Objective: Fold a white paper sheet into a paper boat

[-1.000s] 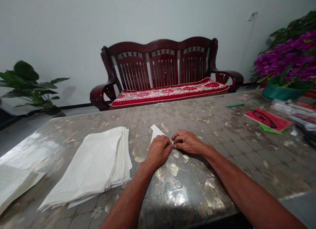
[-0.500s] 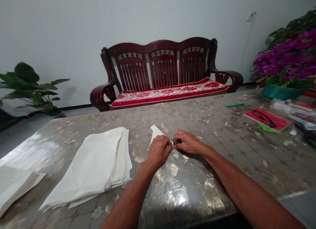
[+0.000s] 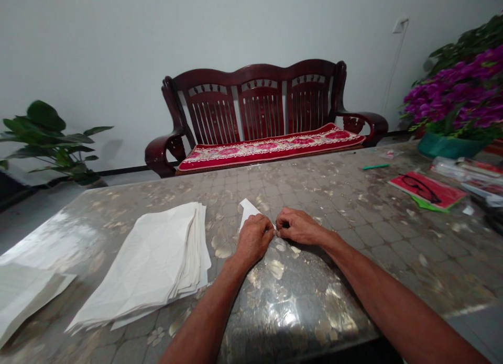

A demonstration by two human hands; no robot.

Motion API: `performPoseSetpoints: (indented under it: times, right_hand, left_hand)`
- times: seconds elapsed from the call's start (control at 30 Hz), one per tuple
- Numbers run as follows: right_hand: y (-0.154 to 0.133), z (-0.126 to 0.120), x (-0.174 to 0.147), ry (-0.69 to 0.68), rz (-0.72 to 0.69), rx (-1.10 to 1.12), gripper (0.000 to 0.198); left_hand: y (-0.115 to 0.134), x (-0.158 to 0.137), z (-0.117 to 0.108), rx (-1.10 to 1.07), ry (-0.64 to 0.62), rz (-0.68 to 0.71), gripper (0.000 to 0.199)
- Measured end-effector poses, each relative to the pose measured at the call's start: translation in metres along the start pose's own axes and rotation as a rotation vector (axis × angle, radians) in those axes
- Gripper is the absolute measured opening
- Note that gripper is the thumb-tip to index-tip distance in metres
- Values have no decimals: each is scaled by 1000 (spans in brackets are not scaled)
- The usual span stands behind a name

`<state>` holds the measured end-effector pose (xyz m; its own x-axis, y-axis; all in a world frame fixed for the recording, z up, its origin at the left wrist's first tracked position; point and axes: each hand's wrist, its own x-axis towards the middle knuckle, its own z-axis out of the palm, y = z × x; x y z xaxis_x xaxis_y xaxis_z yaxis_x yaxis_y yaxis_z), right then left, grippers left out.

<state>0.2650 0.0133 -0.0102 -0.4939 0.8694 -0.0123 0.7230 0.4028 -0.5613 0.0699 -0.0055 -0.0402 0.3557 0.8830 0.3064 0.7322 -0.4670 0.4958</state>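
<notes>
A small folded piece of white paper lies on the patterned table, its pointed upper end showing beyond my left hand. That hand is closed over the paper and hides most of it. My right hand is pinched close beside it, its fingertips meeting the paper's right corner next to the left fingertips. Exactly how the fingers grip that corner is too small to make out. Left of my hands rests a stack of white paper sheets with faint crease lines.
More paper sheets lie at the table's left edge. On the right are a green pen, glasses on a red booklet, and a teal flowerpot with purple flowers. Behind the table stands a wooden bench.
Both hands and the folded paper stay almost in the same place. The whole view has shifted very slightly.
</notes>
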Motion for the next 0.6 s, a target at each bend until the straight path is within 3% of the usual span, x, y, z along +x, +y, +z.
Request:
performPoseSetpoints:
  times: [0.17,0.47,0.6]
  right_hand:
    - [1,0,4,-26,71,34,11]
    - [10,-1,4,-41,2,87,15]
    - [3,0,2,-13,39,47,13]
  left_hand:
    - [-2,0,-2,-47,-8,-3,6]
    - [-3,-1,-7,-156,-18,-33,8]
    - [-2,-1,-8,-161,-20,-41,7]
